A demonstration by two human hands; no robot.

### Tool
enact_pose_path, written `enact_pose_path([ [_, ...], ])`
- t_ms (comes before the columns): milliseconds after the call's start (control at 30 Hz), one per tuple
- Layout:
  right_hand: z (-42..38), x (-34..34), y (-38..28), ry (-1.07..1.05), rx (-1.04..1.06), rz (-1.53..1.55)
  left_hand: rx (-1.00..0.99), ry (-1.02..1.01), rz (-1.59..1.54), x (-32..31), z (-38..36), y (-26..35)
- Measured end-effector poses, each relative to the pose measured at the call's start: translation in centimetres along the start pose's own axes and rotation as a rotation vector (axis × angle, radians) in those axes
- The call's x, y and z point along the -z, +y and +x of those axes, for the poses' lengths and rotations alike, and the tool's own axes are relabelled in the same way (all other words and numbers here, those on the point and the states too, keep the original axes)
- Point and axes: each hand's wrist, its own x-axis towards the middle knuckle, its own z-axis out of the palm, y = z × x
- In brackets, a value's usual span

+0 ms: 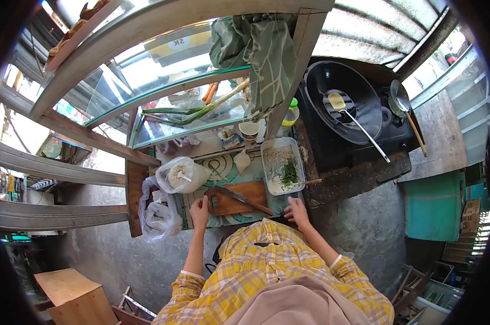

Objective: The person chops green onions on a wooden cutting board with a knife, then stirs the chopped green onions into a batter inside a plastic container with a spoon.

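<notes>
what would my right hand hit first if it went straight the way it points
The right hand would likely meet the plastic tub with chopped greens first, though its height against the rim is unclear.

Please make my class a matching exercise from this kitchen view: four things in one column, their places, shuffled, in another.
1. Knife
2. Chopped greens
3. Long-handled utensil
4. Patterned green cloth

A. Resting in the black wok
B. Hanging at the glass-fronted cabinet
C. Lying across the wooden board
D. Inside the plastic tub

Right pairs: 1-C, 2-D, 3-A, 4-B
</notes>
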Motion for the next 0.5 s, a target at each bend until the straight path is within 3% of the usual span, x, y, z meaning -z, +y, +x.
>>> enact_pose_path([
  [100, 1.1, 1.6, -0.2, 0.073, 0.001, 0.186, 0.002, 0.031, 0.115, 0.1, -0.5, 1.9],
  [167, 2.5, 2.3, -0.1, 0.054, 0.044, 0.195, -0.191, 0.169, 0.069, -1.3, -1.7, 3.3],
  [267, 4.3, 2.5, 0.2, 0.086, 0.117, 0.109, -0.515, 0.166, 0.172, -2.8, -3.2, 5.6],
  [367, 5.9, 2.3, 1.4, 0.155, 0.245, 0.042, -0.676, -0.168, 0.548, -4.6, -3.9, 7.0],
  [500, 5.3, 1.5, 1.1, 0.284, 0.294, 0.021, -0.944, -0.401, 0.748, -9.0, -3.5, 6.1],
])
